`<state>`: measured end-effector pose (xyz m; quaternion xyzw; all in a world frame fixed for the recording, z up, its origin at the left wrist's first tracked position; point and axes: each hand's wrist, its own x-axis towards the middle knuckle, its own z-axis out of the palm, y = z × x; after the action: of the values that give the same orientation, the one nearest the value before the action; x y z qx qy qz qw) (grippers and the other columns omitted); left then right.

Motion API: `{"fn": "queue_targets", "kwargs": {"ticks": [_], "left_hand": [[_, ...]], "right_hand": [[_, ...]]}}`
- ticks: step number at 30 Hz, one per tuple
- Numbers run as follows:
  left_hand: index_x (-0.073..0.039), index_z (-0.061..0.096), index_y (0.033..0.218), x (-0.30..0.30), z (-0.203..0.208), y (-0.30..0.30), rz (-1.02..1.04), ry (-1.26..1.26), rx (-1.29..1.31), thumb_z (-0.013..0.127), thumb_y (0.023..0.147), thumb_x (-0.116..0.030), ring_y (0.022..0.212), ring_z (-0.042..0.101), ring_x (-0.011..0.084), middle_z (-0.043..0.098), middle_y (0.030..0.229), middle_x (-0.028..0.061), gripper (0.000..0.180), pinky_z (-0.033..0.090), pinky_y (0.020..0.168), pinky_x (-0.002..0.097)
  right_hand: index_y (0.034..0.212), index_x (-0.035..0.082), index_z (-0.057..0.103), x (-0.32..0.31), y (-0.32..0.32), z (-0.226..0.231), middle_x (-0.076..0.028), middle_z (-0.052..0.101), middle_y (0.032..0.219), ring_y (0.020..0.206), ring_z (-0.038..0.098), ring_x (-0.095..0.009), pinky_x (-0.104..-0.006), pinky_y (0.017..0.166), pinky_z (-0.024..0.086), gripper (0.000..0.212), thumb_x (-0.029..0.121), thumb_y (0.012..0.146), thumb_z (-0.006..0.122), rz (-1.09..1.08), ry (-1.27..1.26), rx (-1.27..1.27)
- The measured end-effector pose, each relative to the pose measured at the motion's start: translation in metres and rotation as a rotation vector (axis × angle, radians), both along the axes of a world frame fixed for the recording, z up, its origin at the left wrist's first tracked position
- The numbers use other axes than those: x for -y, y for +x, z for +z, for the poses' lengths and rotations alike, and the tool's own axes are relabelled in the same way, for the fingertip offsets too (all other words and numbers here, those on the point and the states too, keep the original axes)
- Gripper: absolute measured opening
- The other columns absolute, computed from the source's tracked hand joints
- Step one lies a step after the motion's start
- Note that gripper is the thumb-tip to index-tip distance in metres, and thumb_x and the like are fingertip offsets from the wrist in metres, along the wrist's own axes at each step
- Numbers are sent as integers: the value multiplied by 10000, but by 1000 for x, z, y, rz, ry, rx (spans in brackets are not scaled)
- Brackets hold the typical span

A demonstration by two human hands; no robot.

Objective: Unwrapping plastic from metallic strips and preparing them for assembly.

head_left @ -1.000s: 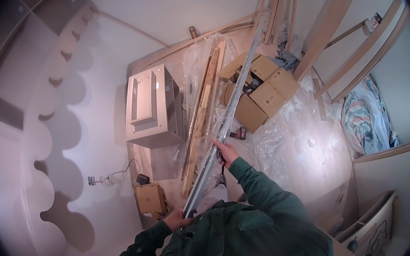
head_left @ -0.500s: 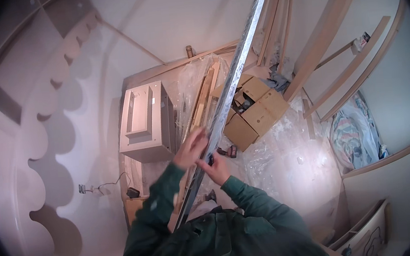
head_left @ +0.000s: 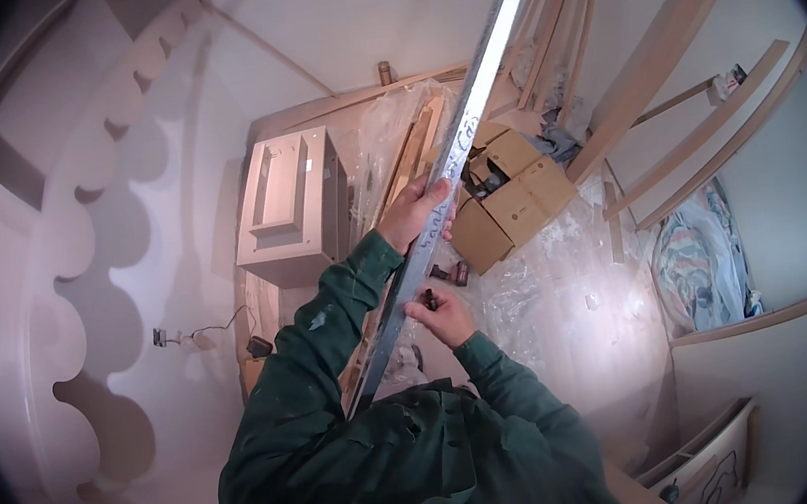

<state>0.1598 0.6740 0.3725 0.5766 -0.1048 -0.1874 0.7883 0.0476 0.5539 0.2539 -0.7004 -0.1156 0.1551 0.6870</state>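
Note:
A long, narrow, silvery wrapped package (head_left: 457, 148) with handwriting on its face runs slantwise from the upper right down to my body. My left hand (head_left: 410, 216) is wrapped around its middle, thumb on the face and fingertips showing at the far edge. Lower down, my right hand (head_left: 446, 318) is closed beside the package, its thumb at the package's edge. A small black object (head_left: 430, 298) pokes out of the right fist; its kind is too small to tell.
An open cardboard box (head_left: 520, 190) and a cordless drill (head_left: 451, 274) lie beyond the package. Left of it stands a pale cabinet (head_left: 285, 200). Wooden strips (head_left: 561, 19) lean at the upper right; plastic sheeting (head_left: 528, 313) covers the floor.
My left hand has moved up the package and now grips it, turning the written face into view. The right hand has shifted slightly right, showing the black object.

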Motion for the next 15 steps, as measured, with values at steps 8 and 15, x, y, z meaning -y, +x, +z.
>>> {"fn": "queue_targets", "kwargs": {"ticks": [8,15], "left_hand": [[-38,510,1202,-14,8,6,30,142,72,557,926,-431,615,518,87,513,736,10,483,474,561,235],[-30,524,1129,-6,6,17,62,87,72,559,920,-451,626,529,86,525,752,13,471,475,555,234]], "right_hand": [[1069,38,585,26,-9,-8,21,568,845,737,506,-41,-204,626,422,256,163,865,676,-124,187,-79],[871,58,597,-3,-12,-7,36,523,711,558,448,-39,-197,481,341,225,229,805,727,333,218,-70]]}}
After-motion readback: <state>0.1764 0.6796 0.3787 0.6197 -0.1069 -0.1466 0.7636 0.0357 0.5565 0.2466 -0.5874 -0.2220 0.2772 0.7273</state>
